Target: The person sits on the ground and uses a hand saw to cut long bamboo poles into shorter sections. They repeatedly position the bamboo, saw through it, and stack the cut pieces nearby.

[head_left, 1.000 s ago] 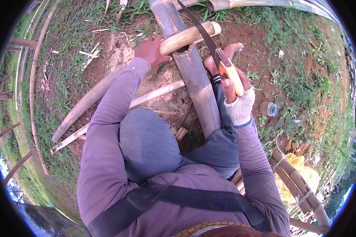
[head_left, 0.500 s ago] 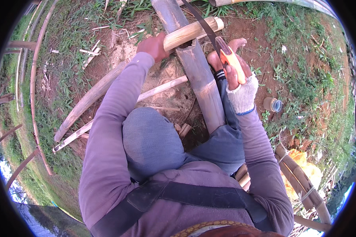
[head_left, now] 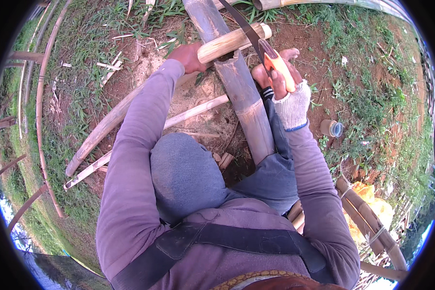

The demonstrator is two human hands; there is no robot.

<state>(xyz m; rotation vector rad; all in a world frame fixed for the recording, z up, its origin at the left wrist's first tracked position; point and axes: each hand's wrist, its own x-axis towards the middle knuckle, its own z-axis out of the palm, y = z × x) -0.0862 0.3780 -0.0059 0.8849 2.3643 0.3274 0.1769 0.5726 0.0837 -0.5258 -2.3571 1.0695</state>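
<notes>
My left hand (head_left: 187, 57) is closed around a peeled pole (head_left: 227, 45), just behind its far end. The pole slants down to the lower left and lies across a thick grey bamboo trunk (head_left: 249, 106), at a broken notch. My right hand (head_left: 290, 89), in a white fingerless glove, is wrapped around the orange handle of a handsaw (head_left: 279, 67). The saw's dark curved blade lies across the pole close to its cut end; whether its teeth are in the wood, I cannot tell. My bare foot (head_left: 261, 75) shows beside the trunk, partly behind the saw handle.
A thin split strip (head_left: 193, 113) lies under the trunk's left side. To the right a small glass jar (head_left: 332, 128) lies on the soil. Lashed bamboo poles (head_left: 372, 222) and an orange-yellow bag (head_left: 379, 210) are at the lower right. Long poles (head_left: 41, 106) curve along the left.
My right hand has pushed the saw a little forward and left, so the handle is nearer the pole. My left hand keeps its hold on the pole.
</notes>
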